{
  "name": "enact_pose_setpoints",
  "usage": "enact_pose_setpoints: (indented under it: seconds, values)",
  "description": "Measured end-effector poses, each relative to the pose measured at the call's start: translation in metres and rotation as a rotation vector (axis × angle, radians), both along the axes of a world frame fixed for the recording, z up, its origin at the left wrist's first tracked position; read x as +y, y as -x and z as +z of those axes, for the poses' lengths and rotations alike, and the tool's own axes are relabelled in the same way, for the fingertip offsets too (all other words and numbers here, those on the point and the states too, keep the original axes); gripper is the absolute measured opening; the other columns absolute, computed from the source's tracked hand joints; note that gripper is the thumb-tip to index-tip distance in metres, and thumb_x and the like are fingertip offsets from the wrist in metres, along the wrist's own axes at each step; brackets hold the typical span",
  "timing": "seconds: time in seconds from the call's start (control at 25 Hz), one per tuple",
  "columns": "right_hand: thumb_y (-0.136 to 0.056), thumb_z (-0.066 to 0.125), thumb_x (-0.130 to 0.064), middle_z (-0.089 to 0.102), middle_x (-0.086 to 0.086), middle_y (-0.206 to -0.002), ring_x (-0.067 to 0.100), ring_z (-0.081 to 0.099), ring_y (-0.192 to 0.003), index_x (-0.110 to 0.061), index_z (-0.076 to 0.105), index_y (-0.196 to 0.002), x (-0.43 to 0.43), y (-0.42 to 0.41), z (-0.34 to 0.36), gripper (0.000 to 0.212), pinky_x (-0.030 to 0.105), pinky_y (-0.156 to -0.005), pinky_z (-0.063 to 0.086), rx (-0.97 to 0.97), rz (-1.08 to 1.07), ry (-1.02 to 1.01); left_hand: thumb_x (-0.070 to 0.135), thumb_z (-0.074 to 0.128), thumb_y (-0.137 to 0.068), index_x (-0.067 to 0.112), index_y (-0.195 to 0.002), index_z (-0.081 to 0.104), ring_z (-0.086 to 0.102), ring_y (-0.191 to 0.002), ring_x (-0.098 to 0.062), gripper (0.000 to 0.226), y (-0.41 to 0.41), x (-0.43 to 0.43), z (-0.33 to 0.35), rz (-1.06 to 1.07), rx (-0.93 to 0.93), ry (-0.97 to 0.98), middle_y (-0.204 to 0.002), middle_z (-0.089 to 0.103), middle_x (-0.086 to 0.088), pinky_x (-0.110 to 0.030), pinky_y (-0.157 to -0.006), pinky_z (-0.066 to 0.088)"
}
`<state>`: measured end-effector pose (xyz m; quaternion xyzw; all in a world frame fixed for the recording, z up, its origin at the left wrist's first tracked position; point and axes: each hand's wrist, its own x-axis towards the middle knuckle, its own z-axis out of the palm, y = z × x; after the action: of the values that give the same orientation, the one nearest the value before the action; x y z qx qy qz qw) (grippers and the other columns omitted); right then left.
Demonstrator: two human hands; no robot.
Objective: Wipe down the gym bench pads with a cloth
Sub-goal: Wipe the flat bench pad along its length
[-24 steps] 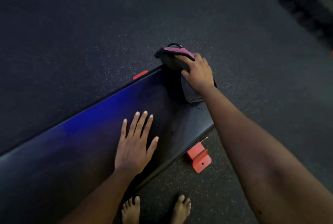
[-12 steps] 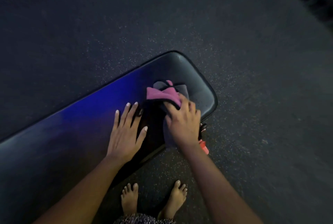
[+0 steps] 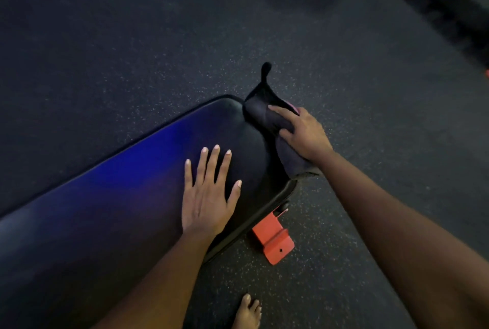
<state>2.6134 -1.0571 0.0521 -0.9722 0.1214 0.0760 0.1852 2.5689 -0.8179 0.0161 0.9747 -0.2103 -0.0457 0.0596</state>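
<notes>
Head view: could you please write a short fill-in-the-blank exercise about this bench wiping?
The left hand lies ____ on the glossy black padded bench.
The right hand grips a dark crumpled ____ at its end.
A bare ____ stands on the speckled dark floor.
Missing: flat; cloth; foot.

Counter pad (image 3: 127, 196): smooth leather-like upholstery, semi-gloss, blue sheen along top. Cloth (image 3: 260, 114), 1 o'clock of centre: soft dark fabric, matt, wrinkled, pink strip at edge. Floor (image 3: 158, 45): dark, rubber-like, matt, grainy, pale flecks. Bracket (image 3: 272, 238), 5 o'clock: orange painted metal, smooth, dull finish.
</notes>
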Motion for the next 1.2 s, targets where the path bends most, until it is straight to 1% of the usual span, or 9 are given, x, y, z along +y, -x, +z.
enact_pose_setpoints:
  seconds: [0.16,0.32,0.4,0.52,0.64,0.88,1.0,1.08,1.2]
  values:
    - [-0.086,0.053,-0.025,0.049,0.008,-0.128,0.029,0.049,-0.115,-0.043,0.038,-0.137,0.006,-0.041,0.009,0.057,0.036,-0.096,0.039,-0.12,0.1,-0.163,0.05,0.021,-0.09,0.022,-0.147,0.016,0.013,-0.144,-0.023,0.063,0.002,0.0,-0.002,0.0,-0.001,-0.015,-0.155,0.022,-0.007,-0.047,-0.114,0.008]
    - [-0.084,0.059,-0.046,0.047,0.011,-0.13,0.029,0.044,-0.122,-0.043,0.036,-0.137,0.038,-0.111,-0.001,0.058,0.039,-0.102,0.036,0.12,0.285,-0.279,0.05,0.024,-0.09,0.023,-0.147,0.017,0.009,-0.144,-0.022,0.063,0.0,0.001,-0.004,-0.008,0.019,-0.034,-0.155,0.02,-0.006,-0.047,-0.114,0.007]
    - [-0.079,0.062,-0.053,0.05,0.006,-0.134,0.028,0.044,-0.124,-0.043,0.036,-0.137,0.036,-0.125,-0.011,0.064,0.039,-0.103,0.036,0.172,0.26,-0.313,0.05,0.025,-0.089,0.023,-0.147,0.018,0.01,-0.144,-0.022,0.064,-0.002,0.001,-0.004,-0.009,0.022,-0.038,-0.155,0.021,-0.006,-0.047,-0.114,0.006]
    - [-0.075,0.064,-0.058,0.048,-0.007,-0.14,0.026,0.043,-0.128,-0.049,0.033,-0.136,0.014,-0.107,-0.023,0.069,0.041,-0.107,0.034,0.168,0.097,-0.499,0.049,0.026,-0.088,0.023,-0.147,0.017,0.009,-0.144,-0.022,0.064,-0.001,0.0,-0.004,-0.004,0.016,-0.046,-0.155,0.02,-0.006,-0.045,-0.115,0.004]
    - [-0.075,0.065,-0.055,0.045,-0.009,-0.142,0.021,0.041,-0.131,-0.057,0.03,-0.133,-0.001,-0.061,-0.029,0.068,0.042,-0.109,0.033,0.167,-0.06,-0.655,0.048,0.026,-0.088,0.023,-0.147,0.017,0.01,-0.143,-0.023,0.064,-0.002,0.001,-0.005,-0.005,0.011,-0.039,-0.154,0.021,-0.007,-0.044,-0.115,0.001]
    - [-0.077,0.069,-0.044,0.046,-0.018,-0.138,0.007,0.042,-0.128,-0.057,0.035,-0.131,-0.007,0.039,-0.028,0.065,0.034,-0.109,0.033,0.06,-0.306,-0.743,0.048,0.024,-0.089,0.022,-0.146,0.018,0.011,-0.143,-0.024,0.064,-0.001,0.001,-0.004,-0.017,0.022,-0.051,-0.154,0.024,-0.009,-0.047,-0.114,0.004]
    - [-0.083,0.067,-0.033,0.043,-0.024,-0.135,0.001,0.041,-0.126,-0.046,0.037,-0.136,0.024,0.089,-0.026,0.063,0.025,-0.105,0.033,-0.159,-0.617,-0.828,0.049,0.021,-0.089,0.02,-0.147,0.017,0.011,-0.144,-0.025,0.064,-0.002,0.0,-0.003,-0.017,0.019,-0.03,-0.154,0.022,-0.009,-0.047,-0.114,0.002]
    - [-0.085,0.065,-0.032,0.04,-0.024,-0.136,0.003,0.04,-0.128,-0.044,0.032,-0.139,0.063,0.114,-0.028,0.064,0.026,-0.105,0.034,-0.311,-0.876,-0.89,0.05,0.019,-0.09,0.02,-0.147,0.014,0.011,-0.144,-0.026,0.065,0.0,0.001,-0.002,-0.019,0.033,-0.011,-0.155,0.02,-0.009,-0.048,-0.115,0.002]
    - [-0.085,0.064,-0.033,0.038,-0.018,-0.139,0.01,0.039,-0.13,-0.049,0.024,-0.14,0.119,0.125,-0.028,0.07,0.031,-0.106,0.036,-0.41,-1.152,-0.949,0.05,0.017,-0.089,0.019,-0.146,0.013,0.011,-0.144,-0.027,0.065,0.0,0.001,0.002,-0.032,0.057,0.024,-0.155,0.02,-0.009,-0.049,-0.115,0.003]
